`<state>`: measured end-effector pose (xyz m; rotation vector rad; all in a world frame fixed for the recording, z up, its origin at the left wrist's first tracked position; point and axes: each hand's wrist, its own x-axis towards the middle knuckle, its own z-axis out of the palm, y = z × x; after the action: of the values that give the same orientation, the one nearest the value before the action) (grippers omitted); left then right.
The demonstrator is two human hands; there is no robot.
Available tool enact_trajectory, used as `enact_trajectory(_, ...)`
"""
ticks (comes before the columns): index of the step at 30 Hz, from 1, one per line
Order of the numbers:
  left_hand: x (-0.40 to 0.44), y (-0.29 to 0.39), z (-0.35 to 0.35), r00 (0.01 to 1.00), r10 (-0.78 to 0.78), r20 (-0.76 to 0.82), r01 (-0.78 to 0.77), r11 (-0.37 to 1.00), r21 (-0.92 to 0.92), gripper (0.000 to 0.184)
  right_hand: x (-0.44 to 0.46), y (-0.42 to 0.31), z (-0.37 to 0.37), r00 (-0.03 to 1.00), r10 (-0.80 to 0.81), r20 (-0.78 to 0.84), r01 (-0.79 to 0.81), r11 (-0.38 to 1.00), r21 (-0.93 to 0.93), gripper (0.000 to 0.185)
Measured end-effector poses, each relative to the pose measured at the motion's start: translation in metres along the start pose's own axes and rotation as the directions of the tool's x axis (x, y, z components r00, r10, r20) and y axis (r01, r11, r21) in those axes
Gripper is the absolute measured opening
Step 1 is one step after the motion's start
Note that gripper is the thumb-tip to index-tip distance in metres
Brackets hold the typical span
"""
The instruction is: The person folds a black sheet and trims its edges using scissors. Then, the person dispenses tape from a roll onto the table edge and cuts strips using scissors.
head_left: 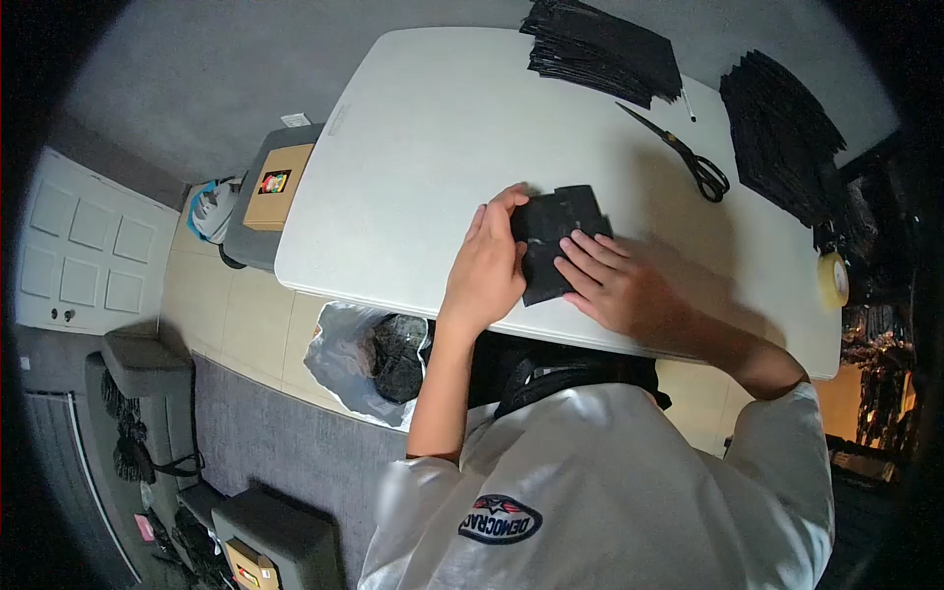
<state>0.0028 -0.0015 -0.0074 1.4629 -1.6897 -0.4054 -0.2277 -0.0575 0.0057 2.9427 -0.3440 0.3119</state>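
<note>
One black bundle (549, 224), two stacks (605, 51) (777, 143)

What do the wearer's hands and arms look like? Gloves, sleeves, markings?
Left hand and right hand are bare: no gloves, no watch or rings visible. Forearms uncovered. Left sleeve and right sleeve are short, whitish, part of a shirt with a dark-edged oval emblem, lettering partly readable as "DEMOCRA".
</note>
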Motion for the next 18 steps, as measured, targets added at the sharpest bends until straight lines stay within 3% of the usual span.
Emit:
enact_trajectory(3, 0.001, 0.002, -0.002, 0.999, -0.023, 0.025, 0.023, 1.000, -0.007, 0.055, 0.002, 0.005, -0.007, 1.000, 0.015, -0.018, -0.013, 0.995, 0.101, 0.051)
enact_trajectory(6, -0.001, -0.002, -0.001, 1.000, -0.004, 0.023, 0.004, 1.000, 0.018, 0.056, 0.005, 0.009, -0.007, 0.998, -0.053, -0.041, 0.055, 0.997, 0.046, 0.046)
enact_trajectory(8, -0.001, -0.006, 0.001, 0.998, -0.057, 0.001, 0.055, 0.969, -0.241, 0.049, 0.003, 0.015, -0.007, 0.996, -0.080, -0.047, 0.082, 0.996, 0.033, 0.041)
enact_trajectory(9, -0.001, -0.006, 0.000, 0.998, -0.055, -0.004, 0.052, 0.970, -0.239, 0.049, 0.007, 0.017, -0.011, 0.993, -0.105, -0.047, 0.106, 0.994, 0.022, 0.036)
enact_trajectory(10, -0.001, -0.006, 0.000, 0.992, -0.103, -0.076, 0.058, 0.892, -0.449, 0.043, 0.011, 0.020, -0.018, 0.993, -0.109, -0.049, 0.110, 0.994, 0.020, 0.036)
enact_trajectory(11, -0.002, -0.006, 0.000, 0.977, -0.165, -0.134, 0.043, 0.769, -0.637, 0.037, 0.015, 0.024, -0.028, 0.994, -0.034, -0.101, 0.045, 0.993, 0.107, 0.024)
enact_trajectory(12, -0.001, -0.018, 0.003, 0.971, -0.110, -0.213, -0.050, 0.775, -0.630, 0.033, 0.023, 0.027, -0.044, 0.988, 0.046, -0.146, -0.016, 0.980, 0.199, 0.016)
enact_trajectory(13, -0.002, -0.020, 0.001, 0.971, -0.111, -0.214, -0.049, 0.775, -0.630, 0.033, 0.030, 0.031, -0.064, 0.988, 0.045, -0.145, -0.015, 0.980, 0.200, 0.016)
enact_trajectory(15, -0.003, -0.022, -0.003, 0.948, -0.227, -0.223, -0.039, 0.612, -0.790, 0.034, 0.047, 0.041, -0.098, 0.952, 0.200, -0.232, -0.161, 0.971, 0.175, 0.016)
enact_trajectory(18, -0.004, -0.022, -0.004, 0.946, -0.257, -0.197, -0.001, 0.607, -0.795, 0.036, 0.077, 0.078, -0.099, 0.936, 0.321, -0.146, -0.271, 0.920, 0.283, 0.015)
